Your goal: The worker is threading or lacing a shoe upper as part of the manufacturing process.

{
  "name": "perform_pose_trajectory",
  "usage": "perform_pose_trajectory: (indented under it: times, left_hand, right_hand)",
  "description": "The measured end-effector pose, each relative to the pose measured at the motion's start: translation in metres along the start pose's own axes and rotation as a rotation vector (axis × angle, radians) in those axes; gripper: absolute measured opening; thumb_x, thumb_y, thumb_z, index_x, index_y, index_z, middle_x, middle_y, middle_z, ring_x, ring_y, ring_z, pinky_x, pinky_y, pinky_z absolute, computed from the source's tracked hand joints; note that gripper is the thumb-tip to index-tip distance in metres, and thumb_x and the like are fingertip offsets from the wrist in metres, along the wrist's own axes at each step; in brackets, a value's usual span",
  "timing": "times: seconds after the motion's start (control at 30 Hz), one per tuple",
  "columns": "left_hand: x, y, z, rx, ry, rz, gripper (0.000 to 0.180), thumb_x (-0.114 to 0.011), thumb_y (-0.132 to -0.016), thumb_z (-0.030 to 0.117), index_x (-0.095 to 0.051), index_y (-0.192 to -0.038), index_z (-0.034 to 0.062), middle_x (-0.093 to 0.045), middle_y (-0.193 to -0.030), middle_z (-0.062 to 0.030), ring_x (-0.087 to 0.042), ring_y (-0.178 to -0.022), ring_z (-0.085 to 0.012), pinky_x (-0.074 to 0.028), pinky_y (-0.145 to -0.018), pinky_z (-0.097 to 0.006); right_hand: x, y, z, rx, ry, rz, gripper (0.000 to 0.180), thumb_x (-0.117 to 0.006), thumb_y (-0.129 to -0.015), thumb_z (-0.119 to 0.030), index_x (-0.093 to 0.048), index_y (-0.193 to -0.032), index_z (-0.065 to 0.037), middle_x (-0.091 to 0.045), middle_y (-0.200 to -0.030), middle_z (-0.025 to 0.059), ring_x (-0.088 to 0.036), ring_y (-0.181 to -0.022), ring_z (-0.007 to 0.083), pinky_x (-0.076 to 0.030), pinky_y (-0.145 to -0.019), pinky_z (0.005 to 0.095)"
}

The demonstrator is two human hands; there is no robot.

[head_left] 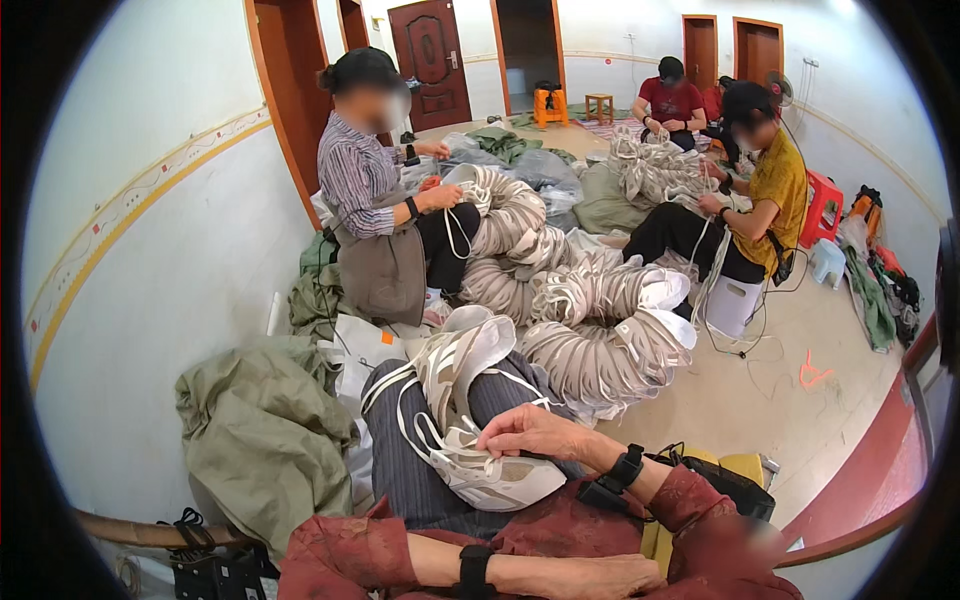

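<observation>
A beige and white shoe upper point(505, 485) lies across my lap on dark striped trousers point(395, 490). My right hand point(535, 433) reaches in from the right above it, thumb and fingertips pinched on a white shoelace point(418, 432) at the lacing holes. Loops of lace hang to the left of the fingers. Just beyond, another part-laced upper point(465, 355) rests on my knees. My left forearm crosses low in front of me, and my left hand point(618, 573) lies by my right sleeve, its fingers not clearly visible.
Long curved stacks of nested shoe uppers point(605, 360) lie on the floor ahead. Olive cloth sacks point(265, 430) are heaped at my left. Several people sit beyond with uppers. A red stool point(822, 205) and a pale blue stool point(827, 262) stand at the right.
</observation>
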State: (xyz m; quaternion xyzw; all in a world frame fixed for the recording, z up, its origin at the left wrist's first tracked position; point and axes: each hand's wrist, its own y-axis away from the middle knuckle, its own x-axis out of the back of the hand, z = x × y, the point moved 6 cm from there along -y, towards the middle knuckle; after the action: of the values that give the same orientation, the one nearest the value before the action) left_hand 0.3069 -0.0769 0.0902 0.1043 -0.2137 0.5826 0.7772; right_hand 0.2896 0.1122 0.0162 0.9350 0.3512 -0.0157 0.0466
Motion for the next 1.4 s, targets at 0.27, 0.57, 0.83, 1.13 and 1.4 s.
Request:
perform_pose_trajectory:
  times: [0.27,0.57,0.83,1.13,1.4]
  left_hand:
    - [0.028,0.005,0.018,0.081,0.089,0.058,0.025,-0.056,-0.098,0.024,-0.064,-0.102,0.0003,-0.065,-0.083,-0.0124,-0.062,-0.075,-0.0287,-0.05,-0.069,-0.039]
    - [0.05,0.026,0.036,0.165,0.182,0.134,0.022,-0.054,-0.098,0.021,-0.062,-0.095,0.0007,-0.064,-0.083,-0.0116,-0.06,-0.073,-0.0262,-0.049,-0.068,-0.038]
    - [0.091,0.127,0.006,0.465,0.293,0.417,0.02,-0.052,-0.103,0.014,-0.066,-0.1,-0.0001,-0.064,-0.089,-0.0005,-0.061,-0.082,-0.0088,-0.052,-0.077,-0.025]
    - [0.069,0.263,-0.029,0.88,0.425,0.888,0.025,-0.056,-0.103,0.019,-0.069,-0.103,-0.0024,-0.065,-0.082,-0.002,-0.067,-0.083,-0.0116,-0.055,-0.074,-0.025]
    - [0.026,0.308,-0.085,0.938,0.705,1.009,0.027,-0.058,-0.101,0.023,-0.068,-0.101,-0.0017,-0.066,-0.077,-0.0027,-0.071,-0.078,-0.0152,-0.056,-0.068,-0.022]
  right_hand:
    - [0.003,-0.001,0.005,-0.008,-0.013,0.01,0.022,-0.066,-0.097,-0.019,-0.073,-0.11,-0.004,-0.068,-0.087,-0.0033,-0.055,-0.076,0.0026,-0.044,-0.069,0.0183]
    - [0.007,-0.004,0.012,-0.017,-0.052,0.052,0.021,-0.065,-0.095,-0.016,-0.074,-0.107,-0.002,-0.067,-0.084,-0.0014,-0.055,-0.072,0.0043,-0.047,-0.066,0.0198]
    - [0.001,-0.011,0.009,0.047,-0.039,0.058,0.02,-0.065,-0.095,-0.014,-0.073,-0.107,0.0,-0.065,-0.08,-0.0011,-0.055,-0.069,0.0037,-0.047,-0.063,0.0194]
    - [0.001,-0.031,0.012,0.143,0.148,0.14,0.018,-0.064,-0.091,-0.012,-0.074,-0.098,0.001,-0.066,-0.075,0.0012,-0.058,-0.066,0.0079,-0.048,-0.06,0.0254]
    - [0.005,-0.046,0.005,0.228,0.36,0.231,0.019,-0.064,-0.09,-0.015,-0.073,-0.094,0.001,-0.067,-0.072,0.0024,-0.058,-0.063,0.0082,-0.047,-0.058,0.0262]
